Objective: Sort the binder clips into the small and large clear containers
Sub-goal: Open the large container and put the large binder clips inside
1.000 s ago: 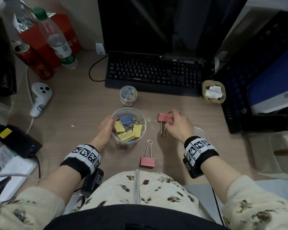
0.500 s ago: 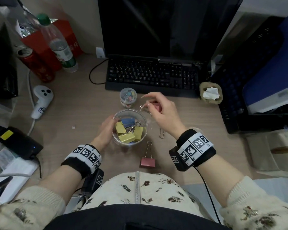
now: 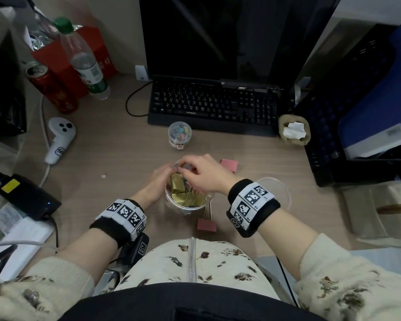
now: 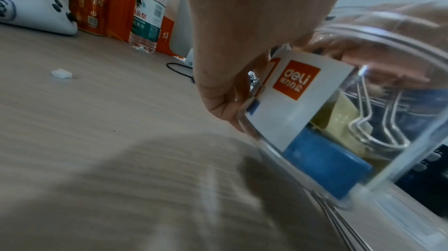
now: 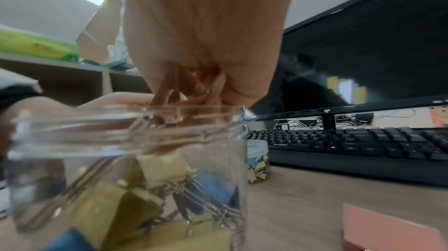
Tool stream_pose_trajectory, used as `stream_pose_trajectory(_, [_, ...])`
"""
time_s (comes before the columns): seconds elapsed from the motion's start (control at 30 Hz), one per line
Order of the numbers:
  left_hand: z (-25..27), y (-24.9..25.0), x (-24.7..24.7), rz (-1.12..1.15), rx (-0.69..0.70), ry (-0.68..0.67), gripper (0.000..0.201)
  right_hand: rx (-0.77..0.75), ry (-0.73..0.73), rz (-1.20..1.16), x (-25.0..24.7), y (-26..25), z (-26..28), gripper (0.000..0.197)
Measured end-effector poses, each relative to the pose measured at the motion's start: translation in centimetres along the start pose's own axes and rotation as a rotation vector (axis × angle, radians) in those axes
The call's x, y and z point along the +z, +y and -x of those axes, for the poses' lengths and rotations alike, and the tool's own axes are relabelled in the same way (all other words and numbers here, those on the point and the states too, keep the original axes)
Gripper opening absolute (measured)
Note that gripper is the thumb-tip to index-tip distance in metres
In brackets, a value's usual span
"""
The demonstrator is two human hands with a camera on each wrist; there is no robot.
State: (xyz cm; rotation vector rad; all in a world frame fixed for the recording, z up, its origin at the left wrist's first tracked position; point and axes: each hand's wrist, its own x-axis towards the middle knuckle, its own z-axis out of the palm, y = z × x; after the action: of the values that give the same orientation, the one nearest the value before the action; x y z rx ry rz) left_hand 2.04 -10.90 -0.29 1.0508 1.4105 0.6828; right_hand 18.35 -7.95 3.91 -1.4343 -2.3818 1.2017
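At the frame's centre, the left hand [image 3: 156,181] curls around the side of the large clear plastic container [image 3: 185,208], which holds yellow and blue binder clips. The right hand [image 3: 200,173] hovers over its mouth, fingertips pinching silver wire clip handles [image 5: 169,98]. Two pink binder clips lie on the wooden surface [image 3: 116,158]: one [image 3: 229,165] right of the container, another [image 3: 206,224] below it. The small clear container [image 3: 180,135] stands above, near the black keyboard [image 3: 214,107].
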Motion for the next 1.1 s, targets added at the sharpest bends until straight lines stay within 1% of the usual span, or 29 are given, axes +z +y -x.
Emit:
stream_pose_trajectory(0.1, [-0.1, -0.6, -0.3, -0.002, -0.035, -0.017, 0.036, -0.088, 0.084, 0.194, 1.1, 0.4, -0.3, 0.024])
stream_pose_trajectory(0.17, [0.2, -0.2, -0.1, 0.002, -0.027, -0.012, 0.03, -0.148, 0.147, 0.268, 1.5, 0.8, -0.2, 0.024])
stream_pose_trajectory(0.2, [0.4, 0.1, 0.0, -0.011, -0.012, -0.009, 0.026, -0.169, 0.178, 0.285, 1.7, 0.9, -0.1, 0.024])
stream_pose_trajectory(0.27, [0.4, 0.0, 0.1, -0.031, -0.001, 0.007, 0.022, -0.218, 0.23, 0.294, 1.9, 1.0, 0.0, 0.022])
stream_pose_trajectory(0.37, [0.5, -0.1, -0.1, -0.057, -0.01, 0.008, 0.028, -0.266, 0.257, 0.282, 1.7, 1.3, 0.1, 0.021])
stream_pose_trajectory(0.43, [0.8, 0.0, -0.4, -0.075, -0.021, 0.023, 0.035, -0.274, 0.274, 0.248, 1.5, 1.7, 0.2, 0.022])
stream_pose_trajectory(0.5, [0.9, -0.1, -0.5, -0.102, -0.022, 0.038, 0.038, -0.287, 0.316, 0.232, 1.4, 2.2, 0.3, 0.02])
stream_pose_trajectory(0.63, [0.8, -0.6, -0.9, -0.086, -0.052, 0.067, 0.025, -0.258, 0.422, 0.303, 1.1, 2.9, 0.8, 0.015])
stream_pose_trajectory(0.73, [0.6, -1.0, -1.1, -0.07, -0.076, 0.087, 0.029, -0.146, 0.497, 0.252, 0.9, 3.7, 1.6, 0.028])
stream_pose_trajectory(0.77, [0.7, -1.0, -1.1, -0.062, -0.078, 0.093, 0.03, -0.087, 0.489, 0.228, 0.7, 4.1, 1.8, 0.03])
stream_pose_trajectory(0.8, [0.7, -1.2, -1.1, -0.058, -0.078, 0.096, 0.03, -0.02, 0.447, 0.225, 0.5, 4.4, 2.0, 0.029])
stream_pose_trajectory(0.9, [0.8, -1.5, -1.2, -0.019, -0.097, 0.123, 0.028, 0.204, 0.184, 0.337, -0.2, 5.4, 2.8, 0.023])
stream_pose_trajectory(0.97, [0.9, -1.7, -1.2, -0.009, -0.114, 0.145, 0.025, 0.299, 0.055, 0.354, -0.1, 5.9, 3.6, 0.027])
stream_pose_trajectory(1.0, [1.0, -1.9, -1.2, -0.018, -0.119, 0.155, 0.025, 0.31, 0.005, 0.338, 0.2, 6.1, 4.0, 0.033])
stream_pose_trajectory(1.1, [1.3, -1.9, -1.1, -0.02, -0.118, 0.168, 0.025, 0.243, -0.192, 0.328, 1.7, 6.2, 4.6, 0.065])
